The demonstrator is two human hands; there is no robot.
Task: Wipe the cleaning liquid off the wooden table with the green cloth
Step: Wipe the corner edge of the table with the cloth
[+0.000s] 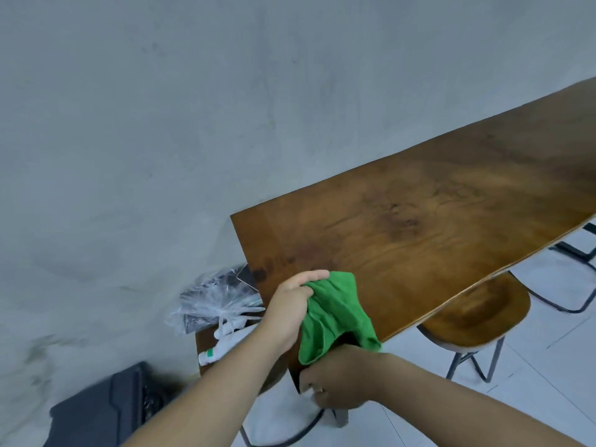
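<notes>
The long wooden table runs from the lower middle up to the right along a grey wall. A green cloth hangs bunched over the table's near corner. My left hand grips the cloth's upper left part, fingers closed on it. My right hand is at the table's near corner, just under the cloth's lower edge. Whether it holds the cloth or the corner, I cannot tell. No liquid shows clearly on the wood.
A white spray bottle and a clear plastic bag lie on a low stool left of the table. A dark case sits at lower left. A round wooden stool stands under the table's front edge.
</notes>
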